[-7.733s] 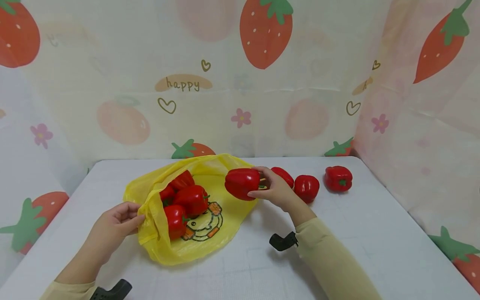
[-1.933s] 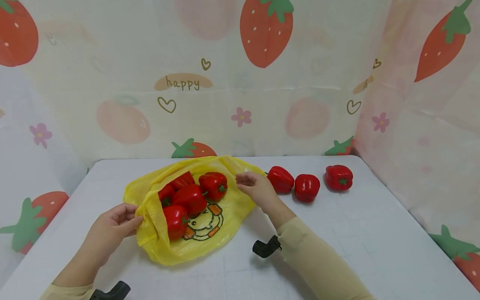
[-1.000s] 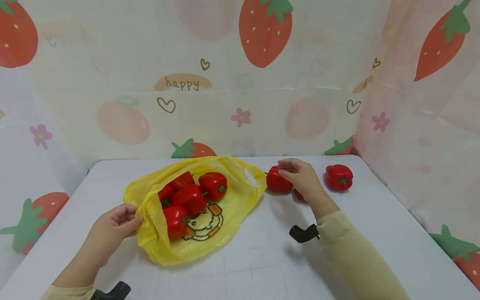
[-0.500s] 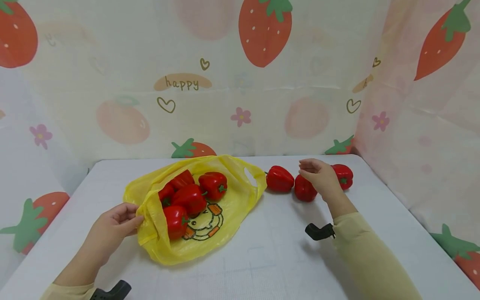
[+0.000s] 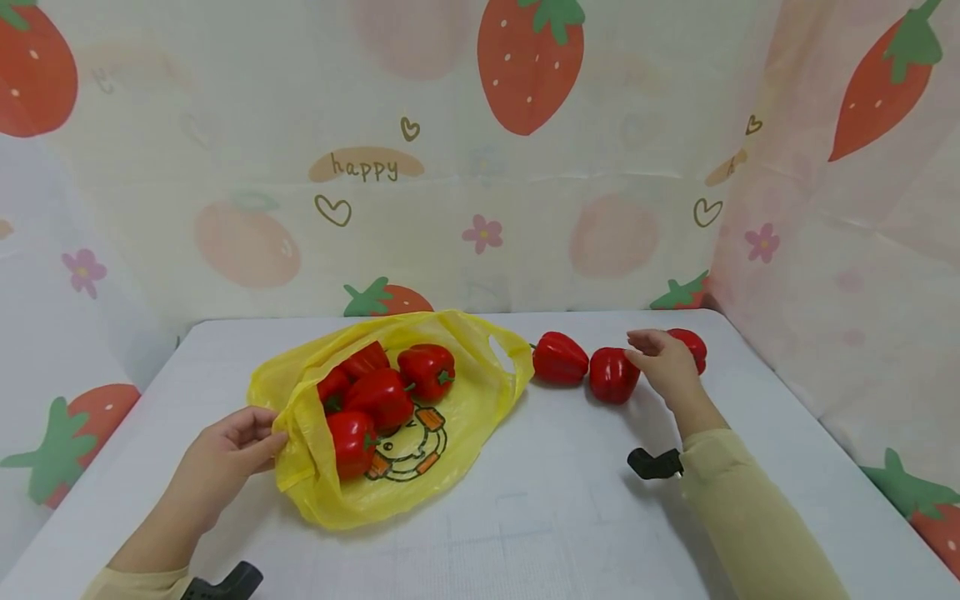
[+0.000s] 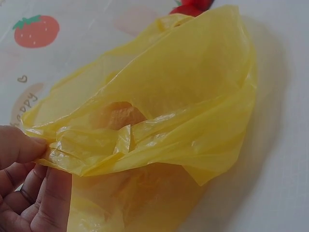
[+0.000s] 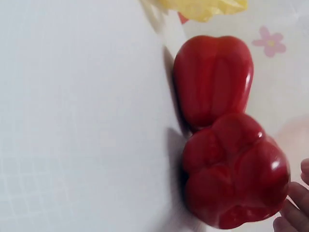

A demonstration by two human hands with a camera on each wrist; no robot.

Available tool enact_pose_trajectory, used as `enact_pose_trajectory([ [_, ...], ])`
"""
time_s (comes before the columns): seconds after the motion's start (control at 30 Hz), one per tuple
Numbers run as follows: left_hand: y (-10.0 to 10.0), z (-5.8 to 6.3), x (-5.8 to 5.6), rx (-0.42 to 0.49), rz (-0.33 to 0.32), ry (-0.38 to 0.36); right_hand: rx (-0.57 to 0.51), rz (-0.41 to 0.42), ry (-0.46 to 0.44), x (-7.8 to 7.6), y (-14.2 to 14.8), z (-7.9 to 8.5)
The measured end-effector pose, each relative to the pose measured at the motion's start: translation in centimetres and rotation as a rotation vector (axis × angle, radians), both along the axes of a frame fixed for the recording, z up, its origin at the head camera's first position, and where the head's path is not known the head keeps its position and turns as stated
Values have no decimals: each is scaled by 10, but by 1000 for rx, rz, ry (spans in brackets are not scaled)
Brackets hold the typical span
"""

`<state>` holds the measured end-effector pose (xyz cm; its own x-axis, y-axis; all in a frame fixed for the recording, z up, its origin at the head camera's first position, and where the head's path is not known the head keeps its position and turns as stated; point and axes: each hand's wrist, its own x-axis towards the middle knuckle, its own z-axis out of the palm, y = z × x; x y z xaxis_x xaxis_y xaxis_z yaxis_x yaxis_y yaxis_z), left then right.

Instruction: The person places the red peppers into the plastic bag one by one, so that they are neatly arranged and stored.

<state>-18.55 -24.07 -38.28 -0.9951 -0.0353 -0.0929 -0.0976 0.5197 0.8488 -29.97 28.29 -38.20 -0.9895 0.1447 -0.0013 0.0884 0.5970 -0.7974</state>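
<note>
My left hand (image 5: 228,458) pinches the left edge of a yellow plastic bag (image 5: 465,450), thumb against fingers; the left wrist view shows the gathered film (image 6: 91,150) in that pinch. Inside the bag's mouth lie several red bell peppers (image 5: 382,398). Three more stand on the table to the right: one pepper (image 5: 560,360) by the bag's handle, a middle pepper (image 5: 614,377), and a far-right pepper (image 5: 690,346) partly hidden by my right hand (image 5: 669,367). That hand is empty, fingers relaxed, between the last two. In the right wrist view its fingertips (image 7: 294,208) are beside the middle pepper (image 7: 236,171).
A white-covered table (image 5: 525,517) carries everything. Behind it hangs a strawberry-print curtain (image 5: 480,192), which continues along both sides. A black wrist-camera mount sits at each sleeve, the right one (image 5: 654,463) above the tabletop.
Earlier my right hand held a bell pepper over the bag; that pepper now lies inside. The empty right hand has since travelled right, past two peppers. My left hand has stayed at the bag's edge.
</note>
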Motion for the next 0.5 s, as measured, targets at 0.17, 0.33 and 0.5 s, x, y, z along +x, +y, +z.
enact_pose_trajectory([
  [0.17,0,-1,-1,2,1,3,7,3,-56,-1,5,-5],
  [0.33,0,-3,-1,11,-1,-1,7,13,-74,0,6,-7],
  [0.5,0,-3,-2,12,-6,1,15,-2,-85,2,7,-7],
])
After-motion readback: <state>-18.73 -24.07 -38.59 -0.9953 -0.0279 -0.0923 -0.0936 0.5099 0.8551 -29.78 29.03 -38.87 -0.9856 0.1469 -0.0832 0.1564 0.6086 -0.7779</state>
